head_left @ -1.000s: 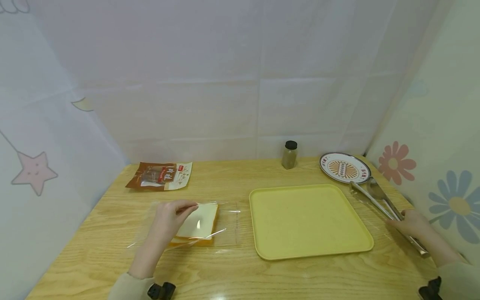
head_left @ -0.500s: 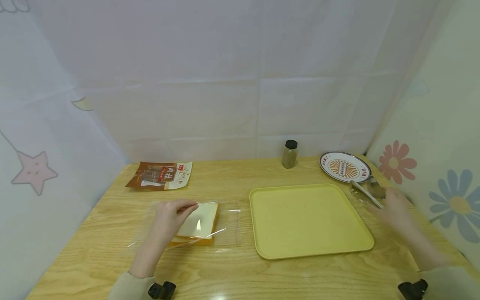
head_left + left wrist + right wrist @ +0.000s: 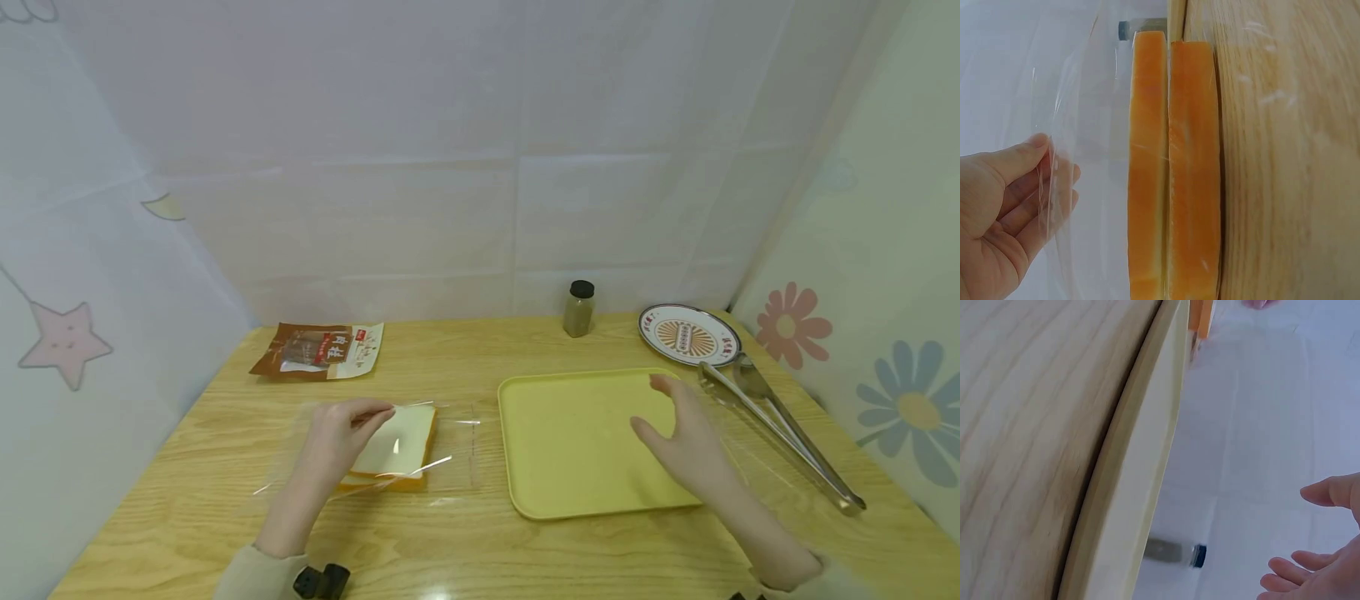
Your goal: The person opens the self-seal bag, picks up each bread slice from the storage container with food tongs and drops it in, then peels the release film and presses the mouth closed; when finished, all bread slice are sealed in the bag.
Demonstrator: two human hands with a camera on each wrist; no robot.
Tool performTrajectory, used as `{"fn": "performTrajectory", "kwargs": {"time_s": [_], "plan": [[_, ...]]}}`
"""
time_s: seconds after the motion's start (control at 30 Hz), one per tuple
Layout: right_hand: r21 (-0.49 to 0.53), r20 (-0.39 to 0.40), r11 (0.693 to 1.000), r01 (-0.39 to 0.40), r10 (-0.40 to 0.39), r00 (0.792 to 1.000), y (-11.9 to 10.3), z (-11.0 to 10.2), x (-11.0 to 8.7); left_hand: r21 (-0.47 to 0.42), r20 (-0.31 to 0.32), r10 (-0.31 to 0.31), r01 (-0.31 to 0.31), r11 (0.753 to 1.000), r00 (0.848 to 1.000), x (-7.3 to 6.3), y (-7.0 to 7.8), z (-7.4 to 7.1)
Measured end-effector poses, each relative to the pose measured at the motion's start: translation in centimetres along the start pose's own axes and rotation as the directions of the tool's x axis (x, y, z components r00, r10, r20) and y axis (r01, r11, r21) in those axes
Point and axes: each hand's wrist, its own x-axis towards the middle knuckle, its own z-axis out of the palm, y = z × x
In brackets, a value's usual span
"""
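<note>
My left hand point(image 3: 333, 437) pinches the upper side of a clear plastic bag point(image 3: 462, 446) between thumb and fingers, lifting the film in the left wrist view. Inside the bag lie two stacked slices of white bread point(image 3: 401, 437), whose orange-brown crusts point(image 3: 1194, 169) show side-on from the left wrist. Over the right part of a yellow tray point(image 3: 577, 442) hovers my right hand point(image 3: 690, 446), thumb and fingers spread apart with nothing between them. The right wrist view shows the same relaxed hand point(image 3: 1319, 550) beyond the tray's rim point(image 3: 1119, 462).
Metal tongs point(image 3: 787, 437) lie right of the tray, their heads close to a patterned plate point(image 3: 688, 335) at the back right. A small black-capped jar point(image 3: 579, 310) stands behind the tray. At the back left lies a brown and cream food packet point(image 3: 318, 352).
My right hand has let go of the tongs after touching them and moved left to above the tray. The tongs lie in the same place. My left hand has stayed on the bag.
</note>
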Motion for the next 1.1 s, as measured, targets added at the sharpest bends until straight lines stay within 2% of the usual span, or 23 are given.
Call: {"fn": "performTrajectory", "kwargs": {"time_s": [0.17, 0.3, 0.47, 0.57, 0.7, 0.83, 0.93, 1.1], "plan": [[0.079, 0.082, 0.997, 0.015, -0.021, 0.996, -2.6, 2.3, -0.6, 0.002, 0.005, -0.010, 0.010, 1.000, 1.000, 0.0, 0.1, -0.1], [0.148, 0.185, 0.988, -0.034, 0.006, 0.983, -3.9, 4.0, -0.8, 0.004, 0.007, -0.012, 0.012, 1.000, 1.000, 0.0, 0.1, -0.1], [0.218, 0.242, 0.974, -0.059, 0.004, 0.970, -5.2, 6.0, -0.8, 0.000, 0.005, 0.000, 0.000, 1.000, 1.000, 0.0, 0.1, -0.1], [0.259, 0.295, 0.963, -0.077, -0.003, 0.955, -5.8, 7.1, -0.7, 0.001, 0.001, -0.001, 0.001, 1.000, 1.000, -0.1, 0.0, -0.1], [0.311, 0.420, 0.943, -0.122, -0.020, 0.907, -6.3, 8.5, -0.7, 0.007, -0.002, -0.007, 0.007, 1.000, 1.000, -0.2, -0.1, 0.0], [0.390, 0.535, 0.897, -0.208, -0.037, 0.844, -6.5, 9.6, -0.8, 0.009, -0.007, 0.004, -0.004, 1.000, 1.000, -0.2, 0.0, 0.1], [0.439, 0.597, 0.850, -0.292, -0.033, 0.802, -6.7, 10.5, -0.7, 0.011, -0.013, 0.017, -0.017, 1.000, 1.000, -0.2, 0.0, 0.2], [0.457, 0.663, 0.796, -0.396, -0.008, 0.749, -7.5, 12.0, -0.7, 0.014, -0.013, 0.028, -0.027, 1.000, 1.000, -0.1, 0.0, 0.3]]}}
